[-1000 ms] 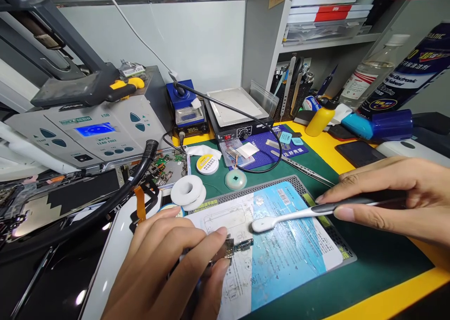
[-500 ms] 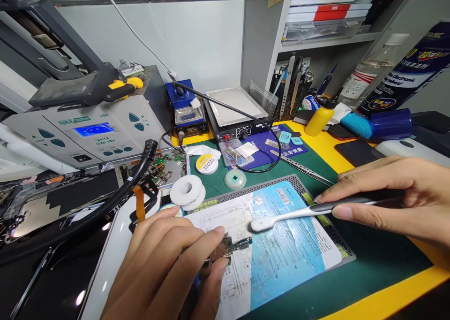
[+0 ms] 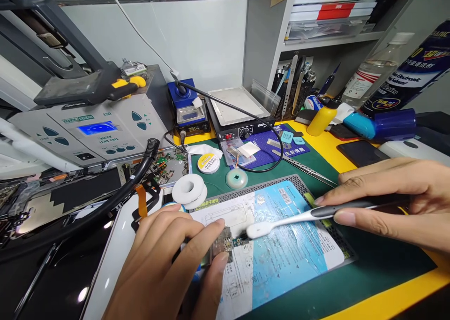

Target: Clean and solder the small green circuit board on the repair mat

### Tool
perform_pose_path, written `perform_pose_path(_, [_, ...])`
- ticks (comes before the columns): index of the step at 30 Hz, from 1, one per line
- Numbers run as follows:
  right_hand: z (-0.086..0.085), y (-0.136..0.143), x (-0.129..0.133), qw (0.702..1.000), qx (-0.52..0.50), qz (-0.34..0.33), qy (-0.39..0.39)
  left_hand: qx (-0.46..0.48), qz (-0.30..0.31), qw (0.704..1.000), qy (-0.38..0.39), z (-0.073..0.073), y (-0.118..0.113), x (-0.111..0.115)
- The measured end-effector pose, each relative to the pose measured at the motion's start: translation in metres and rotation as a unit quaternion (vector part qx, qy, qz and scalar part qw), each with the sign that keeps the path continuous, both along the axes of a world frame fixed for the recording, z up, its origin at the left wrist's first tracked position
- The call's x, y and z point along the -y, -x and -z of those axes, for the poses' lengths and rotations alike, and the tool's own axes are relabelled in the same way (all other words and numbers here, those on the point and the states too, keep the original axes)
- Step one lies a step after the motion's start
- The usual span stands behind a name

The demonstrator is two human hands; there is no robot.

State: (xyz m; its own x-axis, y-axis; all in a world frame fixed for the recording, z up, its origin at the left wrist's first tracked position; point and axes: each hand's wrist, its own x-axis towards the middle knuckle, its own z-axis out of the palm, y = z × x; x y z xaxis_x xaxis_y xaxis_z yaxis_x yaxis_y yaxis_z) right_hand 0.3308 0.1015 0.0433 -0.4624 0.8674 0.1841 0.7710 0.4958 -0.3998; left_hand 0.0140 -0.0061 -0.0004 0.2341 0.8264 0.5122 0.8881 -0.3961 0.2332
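Observation:
My left hand point(image 3: 172, 254) is closed on a small circuit board point(image 3: 228, 243), holding it between thumb and fingers; most of the board is hidden under the hand. A narrow end of the board sticks out to the right. My right hand point(image 3: 386, 198) pinches the grey and white handle of a toothbrush point(image 3: 291, 220). The brush head lies over the board's narrow end, bristles down and mostly out of sight. Under both is a blue and white printed card point(image 3: 298, 259) on a grey perforated mat point(image 3: 303, 183).
A hot-air station point(image 3: 105, 127) stands at the left with its black hose point(image 3: 140, 170). White tape rolls point(image 3: 190, 191), a round green-white container point(image 3: 236, 178) and tweezers point(image 3: 309, 167) lie beyond the card. Behind are a heating plate point(image 3: 239, 106), a yellow bottle point(image 3: 321, 118) and a clear bottle point(image 3: 365, 76).
The toothbrush head has shifted slightly left and down, now covering the board's narrow end. My left hand keeps its hold on the board. The view has moved slightly.

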Motion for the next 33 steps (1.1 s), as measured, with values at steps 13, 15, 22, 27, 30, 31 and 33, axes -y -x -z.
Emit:
perform_pose_path(13, [0.005, -0.004, 0.001, 0.997, -0.017, -0.065, 0.032, -0.015, -0.001, 1.0, 0.018, -0.003, 0.002, 0.0])
perform_pose_path(15, [0.005, 0.0, 0.002, 0.996, -0.023, -0.08, 0.031, -0.021, 0.001, 1.0, 0.02, -0.004, 0.001, 0.0])
perform_pose_path(22, [0.006, -0.001, 0.001, 0.997, -0.006, -0.068, 0.04, -0.029, 0.008, 0.999, 0.031, -0.003, 0.002, -0.002])
perform_pose_path(27, [0.006, 0.006, 0.001, 0.995, -0.018, -0.089, 0.039, -0.026, 0.02, 0.999, 0.029, -0.003, 0.002, -0.003])
perform_pose_path(30, [0.006, 0.007, 0.002, 0.993, -0.025, -0.105, 0.043, -0.021, 0.019, 0.999, 0.031, -0.004, 0.003, -0.002])
perform_pose_path(31, [0.006, 0.006, 0.002, 0.994, -0.024, -0.1, 0.042, -0.021, 0.02, 0.999, 0.031, -0.004, 0.002, -0.002])
perform_pose_path(33, [0.005, 0.002, 0.002, 0.996, -0.011, -0.079, 0.037, -0.024, 0.022, 0.999, 0.025, -0.004, 0.002, -0.002])
